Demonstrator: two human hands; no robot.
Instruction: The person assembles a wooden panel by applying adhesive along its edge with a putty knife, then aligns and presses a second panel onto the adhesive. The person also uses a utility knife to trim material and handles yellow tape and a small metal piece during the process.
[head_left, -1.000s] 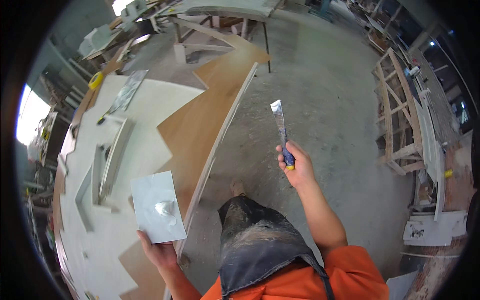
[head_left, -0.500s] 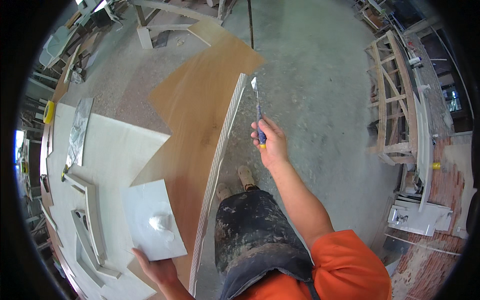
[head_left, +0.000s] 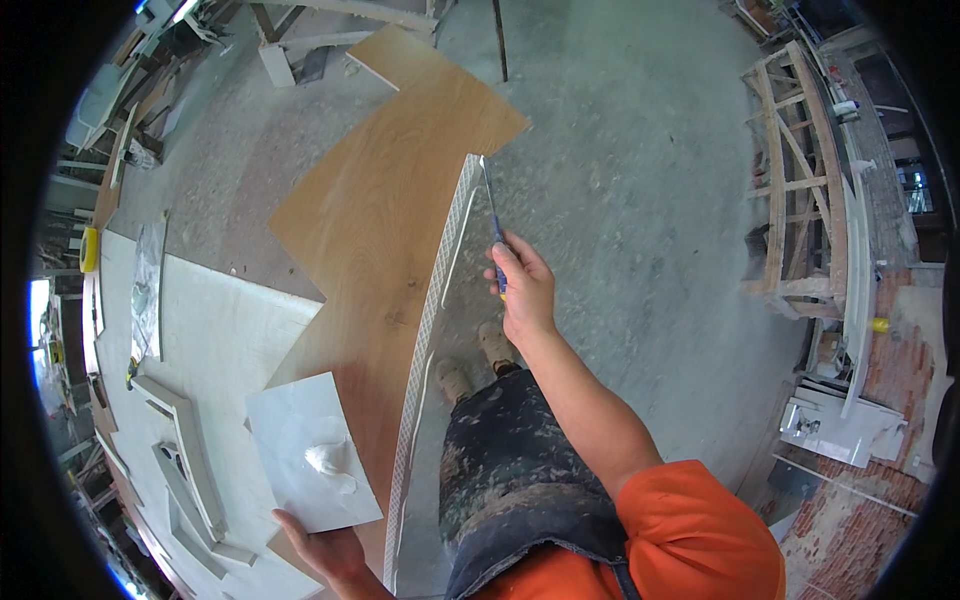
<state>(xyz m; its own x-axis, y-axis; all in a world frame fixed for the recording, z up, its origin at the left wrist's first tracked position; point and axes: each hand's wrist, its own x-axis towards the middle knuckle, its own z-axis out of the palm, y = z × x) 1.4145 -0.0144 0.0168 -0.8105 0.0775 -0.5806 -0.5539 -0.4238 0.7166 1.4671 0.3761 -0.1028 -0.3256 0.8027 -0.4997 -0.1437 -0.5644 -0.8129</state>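
My right hand (head_left: 527,285) is closed round the blue handle of a slim putty knife (head_left: 491,207). Its blade tip meets the far end of a white patterned edge strip (head_left: 431,310), at the outer side. White paste lines parts of that strip's right side. Below, at the left, my left hand (head_left: 330,552) grips the near edge of a thin pale grey sheet (head_left: 285,425), thumb on top and fingers underneath. A dollop of white paste (head_left: 328,459) sits on the sheet. Under it lies a brown wood-grain panel (head_left: 385,190), which runs along the strip.
A pale panel (head_left: 235,310) on the left carries a white angled frame (head_left: 185,440) and a plastic-wrapped piece (head_left: 150,290). A yellow tape roll (head_left: 90,250) is at the far left. On the right stands a wooden trestle frame (head_left: 795,180). My shoes (head_left: 495,345) are on the concrete floor.
My right hand has shifted slightly left, bringing the knife's tip from beside the strip to its far end. The left hand still holds the sheet; the whole view has shifted a little.
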